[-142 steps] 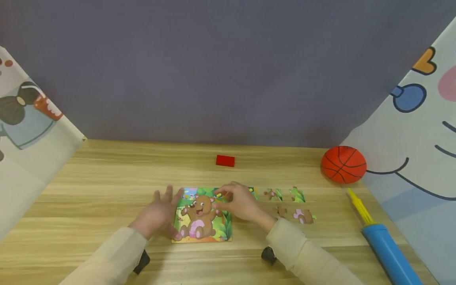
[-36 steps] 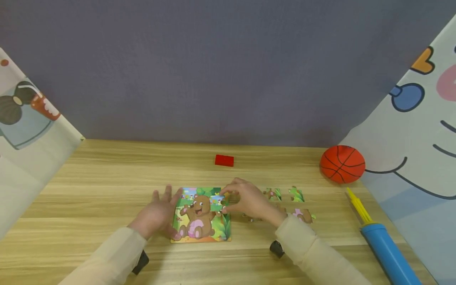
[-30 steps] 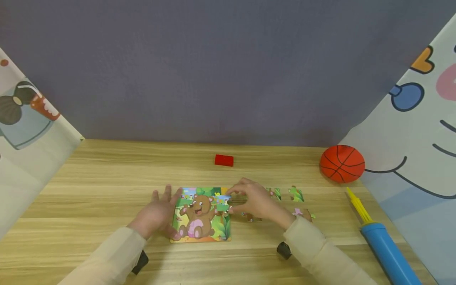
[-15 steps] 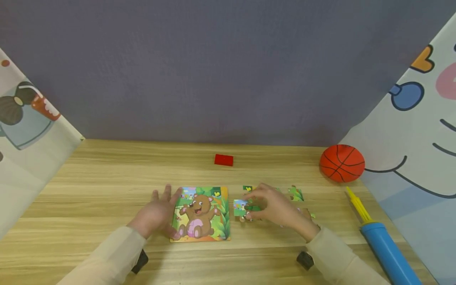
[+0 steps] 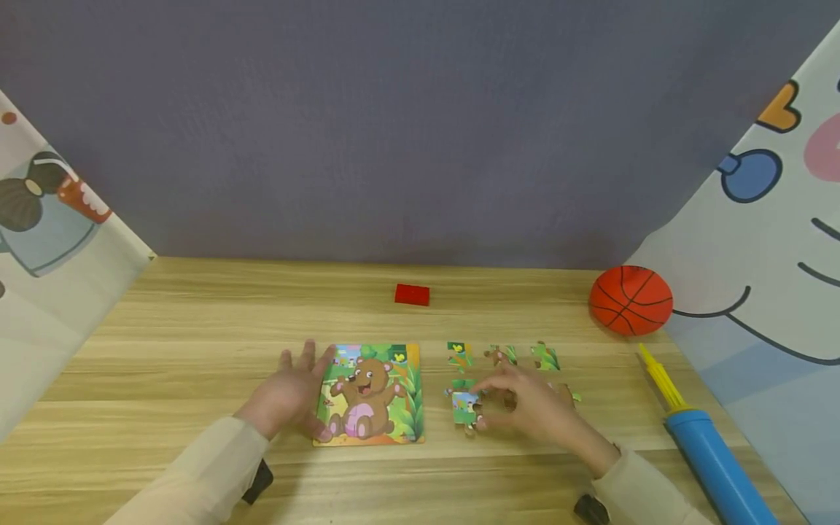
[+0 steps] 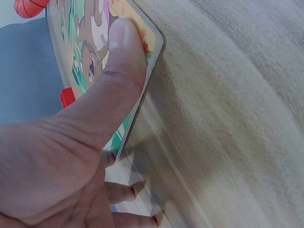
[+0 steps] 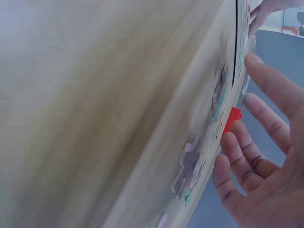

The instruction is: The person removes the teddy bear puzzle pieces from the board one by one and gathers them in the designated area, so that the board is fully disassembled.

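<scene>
Thumb on puzzle board edge, right hand by loose piece

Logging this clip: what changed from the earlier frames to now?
The right hand lifted a piece off the puzzle board, carried it right and set it on the table below the other loose pieces; its fingers are now straight. The left hand kept pressing the board's left edge.

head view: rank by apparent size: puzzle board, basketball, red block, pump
1. pump, partly cut off by the frame and nearest the camera
2. puzzle board
3. basketball, close to the board, so unsure
4. red block
</scene>
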Motion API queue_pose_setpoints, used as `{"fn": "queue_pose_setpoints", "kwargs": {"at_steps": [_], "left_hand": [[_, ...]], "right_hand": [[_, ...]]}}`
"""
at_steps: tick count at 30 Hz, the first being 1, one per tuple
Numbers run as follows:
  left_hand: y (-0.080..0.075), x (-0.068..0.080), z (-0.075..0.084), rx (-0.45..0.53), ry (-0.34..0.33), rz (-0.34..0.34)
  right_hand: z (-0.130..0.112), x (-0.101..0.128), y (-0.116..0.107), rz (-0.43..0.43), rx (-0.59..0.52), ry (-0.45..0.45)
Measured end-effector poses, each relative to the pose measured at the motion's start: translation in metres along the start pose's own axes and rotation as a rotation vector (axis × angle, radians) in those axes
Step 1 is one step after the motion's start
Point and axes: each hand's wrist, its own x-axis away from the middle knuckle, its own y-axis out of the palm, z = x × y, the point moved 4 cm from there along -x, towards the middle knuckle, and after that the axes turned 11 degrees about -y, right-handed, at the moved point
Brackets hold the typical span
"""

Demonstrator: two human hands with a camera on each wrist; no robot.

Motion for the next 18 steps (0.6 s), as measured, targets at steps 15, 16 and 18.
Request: {"fn": "queue_pose_setpoints", "kwargs": {"at_steps": [15,16,18], "left_hand": [[0.000,0.000,0.000,-0.014,0.007,0.007],[0.000,0.000,0.000,-0.015,0.008,0.009],[-0.001,0.000,0.001,-0.021,0.009,0.009]], "right_hand": [[-0.004,0.017,0.013,0.001,0.019,-0.061],[-0.004,0.017,0.013,-0.001,0.013,-0.066],[-0.004,0.018,0.014,-0.002,0.001,-0.069]]}}
